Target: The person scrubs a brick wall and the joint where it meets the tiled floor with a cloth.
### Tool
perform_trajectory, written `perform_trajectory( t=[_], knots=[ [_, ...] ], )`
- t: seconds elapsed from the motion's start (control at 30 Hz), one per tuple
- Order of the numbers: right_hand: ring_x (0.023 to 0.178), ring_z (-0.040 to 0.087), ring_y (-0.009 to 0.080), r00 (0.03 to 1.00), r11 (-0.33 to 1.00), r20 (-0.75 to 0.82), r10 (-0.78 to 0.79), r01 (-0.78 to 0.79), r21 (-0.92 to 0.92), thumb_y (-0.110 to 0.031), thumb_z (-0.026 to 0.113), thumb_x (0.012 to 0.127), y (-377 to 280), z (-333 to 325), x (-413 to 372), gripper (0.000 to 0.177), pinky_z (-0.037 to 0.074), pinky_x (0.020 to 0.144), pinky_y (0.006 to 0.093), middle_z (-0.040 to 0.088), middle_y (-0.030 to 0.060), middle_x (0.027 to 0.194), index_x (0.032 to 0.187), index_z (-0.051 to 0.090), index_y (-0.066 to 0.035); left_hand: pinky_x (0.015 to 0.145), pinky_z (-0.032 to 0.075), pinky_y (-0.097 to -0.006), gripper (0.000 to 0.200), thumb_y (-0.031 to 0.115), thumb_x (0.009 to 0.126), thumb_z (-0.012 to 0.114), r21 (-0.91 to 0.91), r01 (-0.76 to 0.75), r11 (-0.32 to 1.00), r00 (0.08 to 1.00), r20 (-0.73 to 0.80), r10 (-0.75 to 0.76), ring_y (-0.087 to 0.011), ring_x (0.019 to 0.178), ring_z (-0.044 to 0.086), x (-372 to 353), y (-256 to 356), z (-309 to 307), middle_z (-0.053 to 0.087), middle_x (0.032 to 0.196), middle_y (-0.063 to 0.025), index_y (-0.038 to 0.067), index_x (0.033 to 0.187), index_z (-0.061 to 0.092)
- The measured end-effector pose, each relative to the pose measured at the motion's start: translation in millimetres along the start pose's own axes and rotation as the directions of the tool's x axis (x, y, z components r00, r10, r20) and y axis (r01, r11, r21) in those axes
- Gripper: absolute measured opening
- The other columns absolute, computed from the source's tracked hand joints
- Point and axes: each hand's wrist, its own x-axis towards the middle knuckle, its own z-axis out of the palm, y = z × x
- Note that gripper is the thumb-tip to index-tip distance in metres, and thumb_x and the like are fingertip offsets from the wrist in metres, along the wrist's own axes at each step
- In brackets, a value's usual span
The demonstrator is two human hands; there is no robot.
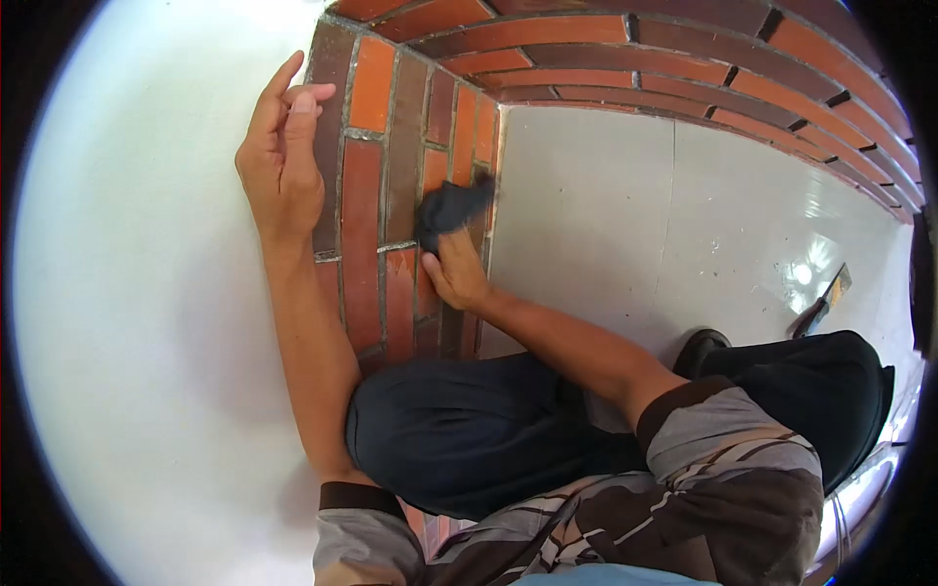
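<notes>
A dark cloth [451,210] lies pressed against the brick wall [362,205], low down near the floor. My right hand [457,273] has its fingers on the cloth, and they are partly hidden by it. Higher up, my left hand [285,161] is raised beside the edge where the brick meets the white surface. Its index finger points up, the other fingers are bent, and nothing shows between them.
The pale tiled floor [586,215] spreads to the right. On it lies a scraper [824,301] with a dark handle. A second brick wall [674,59] curves across the top. White wall [127,293] fills the left side. My bent knees are below.
</notes>
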Motion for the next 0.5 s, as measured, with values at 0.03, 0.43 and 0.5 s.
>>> perform_trajectory(
  t=[0.03,0.43,0.5],
  knots=[
    [0.136,0.032,0.0481,1.0,1.0,-0.006,0.013,-0.013,0.006,-0.027,0.049,0.097,2,-5,-3,0.052,0.021,0.115,0.0523,0.037,0.035,0.139,0.133,0.041,0.01,0.089,0.049,-0.0291,0.036,0.017,0.101,0.045,-0.016,0.0,1.0,1.0,-0.008,0.0,-0.0137,0.096,0.061,1,0,0,0.07,0.103,-0.01,0.0,0.131,0.057],
    [0.14,0.027,0.0453,0.942,0.929,-0.044,-0.334,0.337,0.153,-0.026,0.053,0.094,-87,1,99,0.046,0.014,0.116,0.0588,0.044,0.0249,0.141,0.13,0.052,0.002,0.106,0.04,-0.0363,0.046,0.02,0.1,0.033,-0.26,-0.085,0.962,0.994,-0.084,0.065,-0.0225,0.117,0.055,6,-13,-4,0.065,0.115,-0.0164,-0.007,0.133,0.05],
    [0.138,0.03,0.0457,0.877,0.884,0.153,-0.455,0.425,0.193,-0.025,0.056,0.09,-71,11,14,0.046,0.014,0.115,0.0609,0.044,0.0247,0.141,0.129,0.054,0.0,0.109,0.036,-0.0371,0.048,0.022,0.1,0.032,-0.306,-0.055,0.95,0.997,-0.074,0.034,-0.0236,0.122,0.052,5,-12,-5,0.063,0.12,-0.0184,-0.008,0.135,0.047]
  ],
)
